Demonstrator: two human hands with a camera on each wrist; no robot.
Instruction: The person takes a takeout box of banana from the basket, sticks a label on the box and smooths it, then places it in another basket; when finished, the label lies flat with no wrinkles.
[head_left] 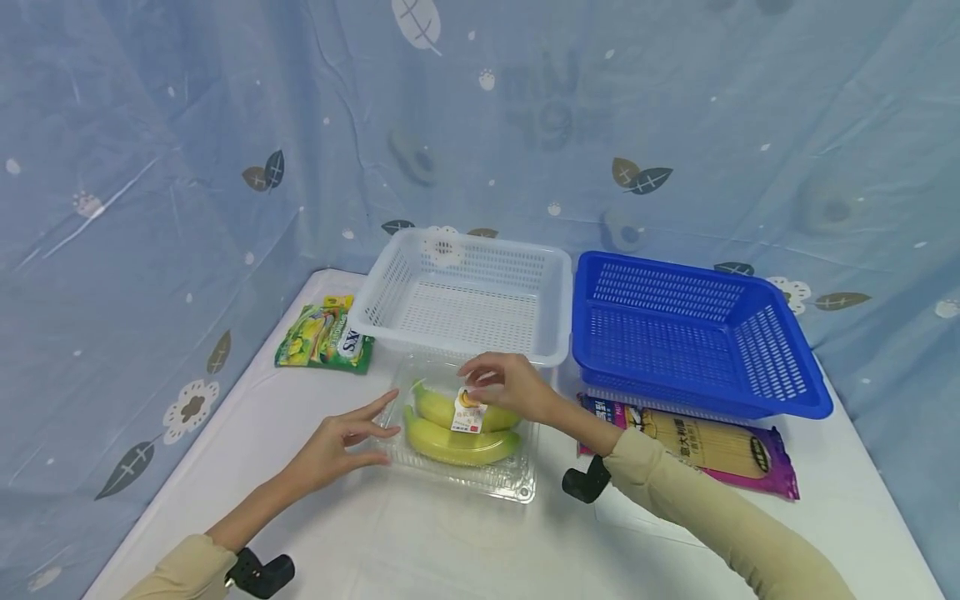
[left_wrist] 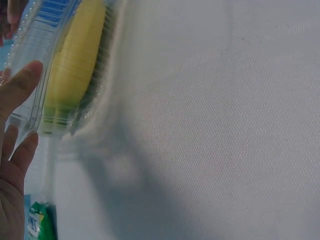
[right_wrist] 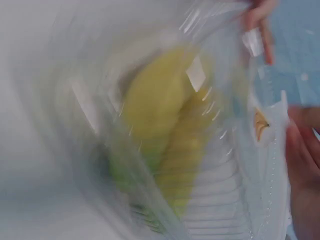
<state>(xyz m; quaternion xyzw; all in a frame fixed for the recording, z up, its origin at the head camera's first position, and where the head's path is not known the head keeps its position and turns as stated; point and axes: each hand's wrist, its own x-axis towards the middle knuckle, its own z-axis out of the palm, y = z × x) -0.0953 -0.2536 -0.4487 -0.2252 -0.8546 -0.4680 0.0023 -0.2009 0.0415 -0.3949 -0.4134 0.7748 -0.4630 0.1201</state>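
Note:
A clear plastic clamshell box [head_left: 517,479] holding yellow bananas [head_left: 457,442] sits on the table before me. A white label [head_left: 466,419] with a banana picture is at its top. My right hand [head_left: 513,387] reaches over the box, thumb and fingers pinching the label's upper edge. My left hand [head_left: 337,446] is at the box's left side, its fingers spread and fairly straight, the fingertips right at the plastic. In the left wrist view, a finger [left_wrist: 22,87] overlaps the clear wall. The right wrist view is blurred, with the bananas [right_wrist: 165,115] showing through the plastic.
Behind the box stands a white basket [head_left: 558,333], with a blue basket [head_left: 806,387] to its right. A green snack packet [head_left: 307,337] lies at the left. A purple-edged pasta packet [head_left: 780,467] lies in front of the blue basket, partly behind my right arm.

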